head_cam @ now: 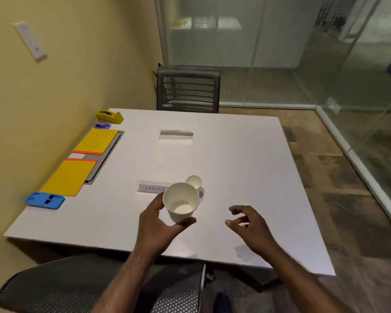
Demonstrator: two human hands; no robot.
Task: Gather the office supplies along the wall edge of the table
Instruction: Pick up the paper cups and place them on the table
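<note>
My left hand [155,224] holds a white paper cup [181,203] above the near middle of the white table [246,177]. A smaller white cup [194,181] stands on the table just behind it. My right hand [248,224] hovers to the right with fingers apart and nothing in it. Along the wall edge lie a blue stapler-like item [45,200], two yellow pads [69,177] [95,141] on a grey folder [104,157], a small purple item [102,125] and a yellow tape dispenser [110,116].
A clear name stand with a label [152,188] lies behind the held cup, and another clear stand [176,134] lies mid-table. One mesh chair [187,89] is at the far side, another [77,288] right below me. Glass walls stand to the right.
</note>
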